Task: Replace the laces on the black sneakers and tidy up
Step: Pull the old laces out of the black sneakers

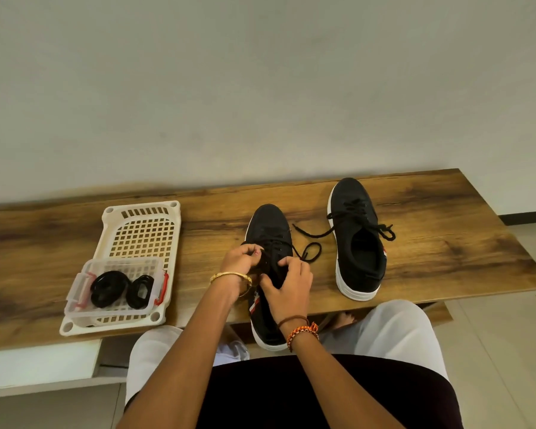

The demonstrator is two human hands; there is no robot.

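Two black sneakers with white soles stand on the wooden table. The left sneaker lies in front of me with its heel over the table's near edge. My left hand pinches the black lace at the left side of its eyelets. My right hand grips the shoe's tongue and lace from the right. A loose lace end loops out to the right of the shoe. The right sneaker stands apart, laced, with its lace ends lying loose.
A white perforated basket sits at the left of the table. Inside its near end stands a clear plastic box holding coiled black laces. The wall runs right behind the table. My knees are below the table's near edge.
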